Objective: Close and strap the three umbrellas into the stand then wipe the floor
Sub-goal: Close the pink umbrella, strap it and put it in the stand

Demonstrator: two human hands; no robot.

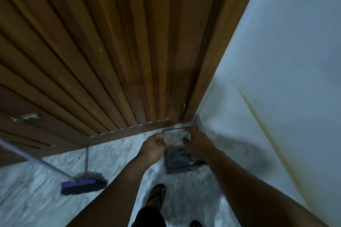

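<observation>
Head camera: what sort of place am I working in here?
Probably a home entryway corner. A slatted wooden door meets a pale wall over a marble-patterned floor, with a purple broom lying nearby. Both hands grip a wire stand in the corner.

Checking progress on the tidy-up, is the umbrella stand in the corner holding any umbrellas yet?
Empty, it seems: the wire stand shows only its dark base; both hands hold its rim.

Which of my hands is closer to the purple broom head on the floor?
Left. Your left hand is at the wire stand rim, on the side toward the broom head; your right hand is at the far rim.
</observation>
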